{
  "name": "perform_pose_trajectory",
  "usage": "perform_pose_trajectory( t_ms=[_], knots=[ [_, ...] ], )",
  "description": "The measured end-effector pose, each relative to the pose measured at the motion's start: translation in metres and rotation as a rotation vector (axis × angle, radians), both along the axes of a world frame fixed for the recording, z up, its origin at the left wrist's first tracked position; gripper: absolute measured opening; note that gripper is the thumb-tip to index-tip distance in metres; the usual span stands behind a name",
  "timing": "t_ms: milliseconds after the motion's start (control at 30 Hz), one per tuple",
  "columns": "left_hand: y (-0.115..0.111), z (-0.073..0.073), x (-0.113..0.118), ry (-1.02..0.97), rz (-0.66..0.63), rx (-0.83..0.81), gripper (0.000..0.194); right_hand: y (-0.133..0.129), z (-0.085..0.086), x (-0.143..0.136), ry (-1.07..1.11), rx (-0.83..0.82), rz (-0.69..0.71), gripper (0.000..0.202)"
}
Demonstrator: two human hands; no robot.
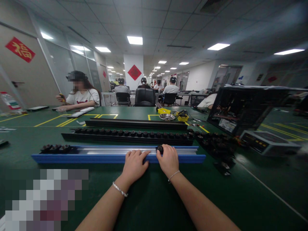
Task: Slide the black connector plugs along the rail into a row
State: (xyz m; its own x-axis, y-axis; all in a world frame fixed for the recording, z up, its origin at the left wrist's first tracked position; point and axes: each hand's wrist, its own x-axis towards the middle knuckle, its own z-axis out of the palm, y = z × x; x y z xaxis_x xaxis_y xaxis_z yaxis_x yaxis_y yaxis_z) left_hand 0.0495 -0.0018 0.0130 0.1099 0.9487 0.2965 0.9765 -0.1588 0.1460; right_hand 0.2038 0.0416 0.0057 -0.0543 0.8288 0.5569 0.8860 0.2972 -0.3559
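Right hand (169, 158) grasps a black part (159, 149), probably light, stiff, best held by its sides; left hand (135, 164) rests unclenched, blue rail (84, 158) beneath.

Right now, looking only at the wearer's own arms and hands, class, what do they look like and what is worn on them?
The left hand and right hand are ungloved. A chunky silvery bracelet circles the left wrist, a thinner pale bracelet the right. No sleeves show.

I view a long blue channel (103, 158), silver inside, lying left to right, black parts (56, 149) seated at its left end; another black piece (159, 148), partly covered, shows toward the right.
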Motion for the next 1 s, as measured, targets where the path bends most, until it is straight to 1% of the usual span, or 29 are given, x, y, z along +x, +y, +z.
perform_pose_trajectory(
  t_ms=[167,400,1000],
  knots=[
    [-0.0002,-0.0001,-0.0009,-0.011,-0.007,0.014,0.041,-0.0005,0.0004,0.0002,-0.003,-0.003,-0.006,0.023],
    [-0.0009,0.001,-0.0006,-0.005,-0.011,0.005,0.041,-0.0011,-0.0016,-0.0005,-0.007,-0.009,-0.027,0.031],
    [-0.0026,0.0048,0.0007,-0.006,0.008,-0.038,0.042,0.0006,-0.0006,0.0062,-0.025,-0.005,-0.038,0.026]
  ],
)
